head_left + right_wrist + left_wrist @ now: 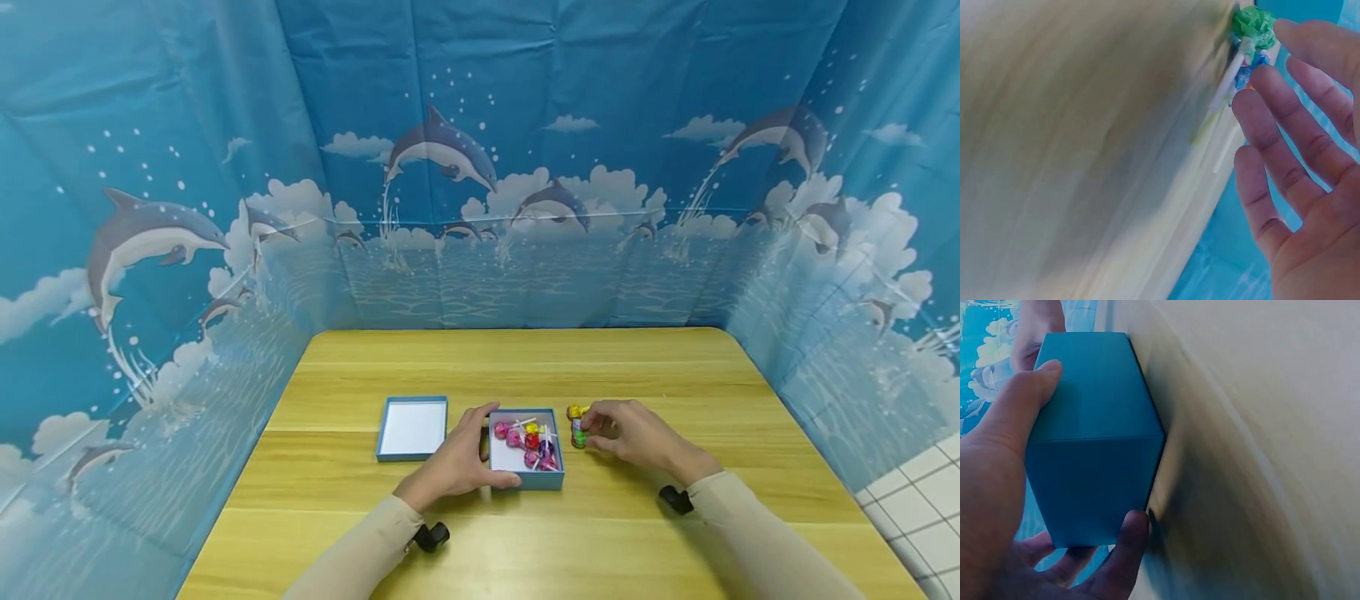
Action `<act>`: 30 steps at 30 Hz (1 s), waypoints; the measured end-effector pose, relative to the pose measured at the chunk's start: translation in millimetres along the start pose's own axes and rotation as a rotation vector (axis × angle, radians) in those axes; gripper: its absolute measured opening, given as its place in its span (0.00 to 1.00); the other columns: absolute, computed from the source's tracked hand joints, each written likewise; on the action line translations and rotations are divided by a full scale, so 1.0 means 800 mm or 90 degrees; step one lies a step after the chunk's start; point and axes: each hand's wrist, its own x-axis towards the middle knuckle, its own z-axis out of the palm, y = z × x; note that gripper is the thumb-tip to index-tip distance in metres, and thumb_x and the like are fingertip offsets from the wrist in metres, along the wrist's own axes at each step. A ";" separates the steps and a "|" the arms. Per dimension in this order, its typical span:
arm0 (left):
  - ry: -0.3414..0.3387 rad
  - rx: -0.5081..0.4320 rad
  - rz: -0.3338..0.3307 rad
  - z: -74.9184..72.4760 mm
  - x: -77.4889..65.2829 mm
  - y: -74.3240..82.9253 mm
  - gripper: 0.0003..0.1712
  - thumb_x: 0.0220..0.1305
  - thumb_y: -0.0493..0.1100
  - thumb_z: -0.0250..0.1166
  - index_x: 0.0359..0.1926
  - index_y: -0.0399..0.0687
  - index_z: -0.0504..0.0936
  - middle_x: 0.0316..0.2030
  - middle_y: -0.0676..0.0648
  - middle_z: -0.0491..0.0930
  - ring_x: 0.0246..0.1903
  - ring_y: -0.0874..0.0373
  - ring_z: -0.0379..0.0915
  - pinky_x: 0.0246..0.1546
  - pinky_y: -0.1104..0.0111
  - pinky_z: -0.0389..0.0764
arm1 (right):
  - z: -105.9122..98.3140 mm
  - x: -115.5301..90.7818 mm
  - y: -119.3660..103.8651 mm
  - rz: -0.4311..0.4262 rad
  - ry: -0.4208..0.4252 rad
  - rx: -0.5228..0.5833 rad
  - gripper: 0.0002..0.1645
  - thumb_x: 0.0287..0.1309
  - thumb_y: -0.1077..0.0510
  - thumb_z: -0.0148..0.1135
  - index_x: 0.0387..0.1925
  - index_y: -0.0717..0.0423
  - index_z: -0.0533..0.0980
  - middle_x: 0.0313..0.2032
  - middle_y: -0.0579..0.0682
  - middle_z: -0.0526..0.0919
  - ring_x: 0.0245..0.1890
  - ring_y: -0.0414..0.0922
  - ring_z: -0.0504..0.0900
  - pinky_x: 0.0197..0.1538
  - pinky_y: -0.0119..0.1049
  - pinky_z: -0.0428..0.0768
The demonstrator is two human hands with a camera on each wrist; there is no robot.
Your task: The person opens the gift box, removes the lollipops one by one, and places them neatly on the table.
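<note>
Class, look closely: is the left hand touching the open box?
Touching. The left wrist view shows the left hand's thumb lying against one side of the box, with no gap.

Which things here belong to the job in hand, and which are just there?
Likely part of the job:
open blue square box, gripped by the left hand
colourful wrapped lollipops inside it
green-wrapped lollipop at the right hand
yellow-wrapped sweet beside it
shallow blue lid, white inside

Just there:
dolphin-print blue curtain
white tiles
</note>
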 end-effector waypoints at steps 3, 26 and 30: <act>-0.004 0.019 0.002 -0.001 0.001 0.002 0.77 0.59 0.69 0.90 0.96 0.55 0.53 0.88 0.39 0.65 0.83 0.39 0.71 0.84 0.38 0.76 | -0.004 0.000 -0.002 0.003 0.008 -0.011 0.08 0.74 0.55 0.83 0.49 0.45 0.90 0.41 0.34 0.91 0.41 0.31 0.85 0.47 0.36 0.89; -0.017 0.093 0.002 -0.003 0.005 0.005 0.78 0.61 0.75 0.86 0.97 0.57 0.51 0.84 0.40 0.67 0.73 0.44 0.78 0.78 0.42 0.84 | -0.028 0.022 -0.042 -0.060 0.039 -0.058 0.09 0.77 0.54 0.80 0.54 0.45 0.91 0.48 0.42 0.95 0.47 0.45 0.91 0.54 0.56 0.93; -0.019 0.091 0.005 -0.003 0.007 0.004 0.77 0.61 0.75 0.86 0.97 0.57 0.51 0.85 0.41 0.66 0.74 0.44 0.78 0.78 0.43 0.83 | -0.030 0.026 -0.050 -0.081 0.041 -0.069 0.10 0.77 0.54 0.80 0.55 0.46 0.91 0.50 0.46 0.96 0.48 0.47 0.93 0.54 0.55 0.94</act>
